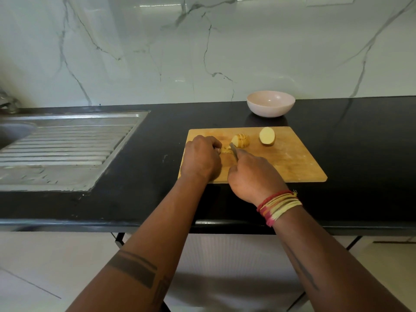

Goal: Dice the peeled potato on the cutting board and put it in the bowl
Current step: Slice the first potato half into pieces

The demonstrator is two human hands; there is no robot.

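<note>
Wooden cutting board (281,158) on black table, head view: my left hand (200,158) curls fingers over small potato piece (225,150); my right hand (252,176) grips knife (234,150), blade on it. Sliced half (241,140) just beside, uncut half (267,136) flat-side up near far edge. Bowl (270,103) behind board. Potato firm, wet-slick; pin low, fingertips tucked.

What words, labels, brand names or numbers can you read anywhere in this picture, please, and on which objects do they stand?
None: no readable text shows in this view.
The bowl, the cutting board and the knife bear no visible lettering or label.
The dark bands on the left forearm are plain bars, not letters.
</note>
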